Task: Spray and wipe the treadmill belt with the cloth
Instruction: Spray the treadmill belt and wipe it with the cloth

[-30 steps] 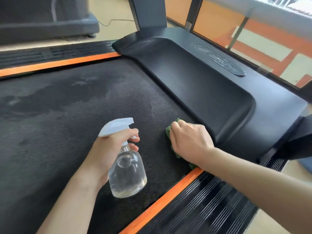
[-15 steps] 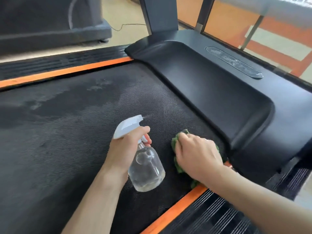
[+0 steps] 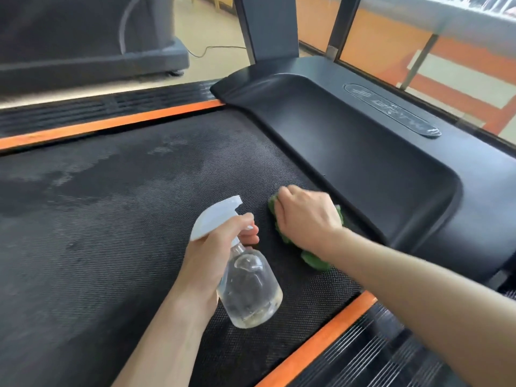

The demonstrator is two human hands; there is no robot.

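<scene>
I see the treadmill belt (image 3: 111, 247) filling most of my view, a dark textured surface with paler, patchy marks toward its far left part. On it, close to the front end, lies the green cloth (image 3: 314, 259), bunched up, with only its edges showing around and below the right hand (image 3: 305, 216). That hand lies on top of the cloth with knuckles up and fingers curled down over the fabric, pressing it against the belt just beside the edge of the black motor cover (image 3: 363, 152).

Just left of the cloth, the left hand (image 3: 215, 255) is wrapped around the neck of the spray bottle (image 3: 250, 289), fingers closed on it below the white trigger head (image 3: 216, 217). The bottle is clear and rounded, tilted with its base toward me, hanging above the belt; a little liquid sits in the bottom. The nozzle points away toward the far end of the belt.

Orange strips (image 3: 315, 342) run along both sides of the belt, with ribbed black side rails (image 3: 371, 350) outside them. A dark upright post (image 3: 268, 26) rises from the motor cover's far corner. Beyond it I see pale floor (image 3: 212, 62) with a thin cable, and another dark machine base (image 3: 83, 51) at the upper left.
</scene>
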